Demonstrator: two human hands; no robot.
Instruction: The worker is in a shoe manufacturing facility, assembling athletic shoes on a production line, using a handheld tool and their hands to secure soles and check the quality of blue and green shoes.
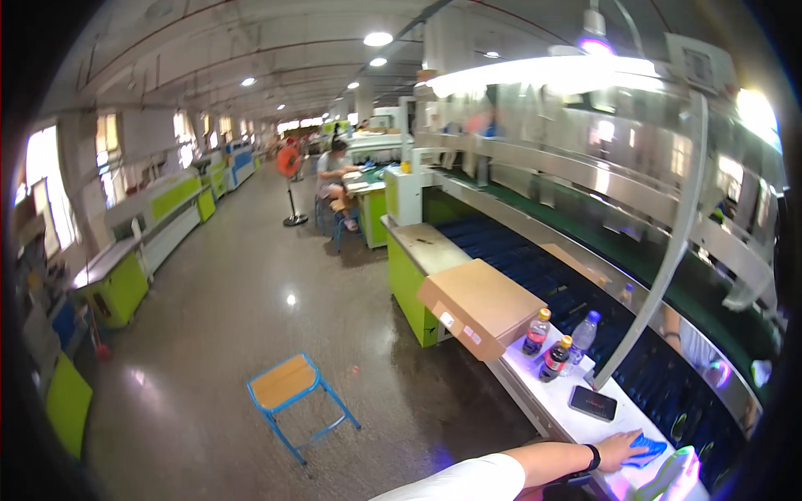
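My left hand [619, 452] reaches out over the white bench edge at the lower right, a black band on its wrist. Its fingers are closed on a crumpled blue cloth-like piece [647, 451] that lies against the surface. Close to it, at the lower edge, is a white and green object [675, 478], blurred by glare; its kind is unclear. A dark phone [593, 402] lies flat just beyond the hand. Farther along stand two dark-drink bottles, one [555, 359] in front of the other [536, 331], and a clear bottle with a blue cap [583, 337]. My right hand is out of view.
A brown cardboard box [484, 299] sits on the bench beside a dark roller conveyor [535, 271]. A slanted metal post [660, 292] rises near the phone. A wooden-topped blue stool [286, 383] stands on the floor. Farther off are an orange fan [289, 163] and a seated person [332, 179].
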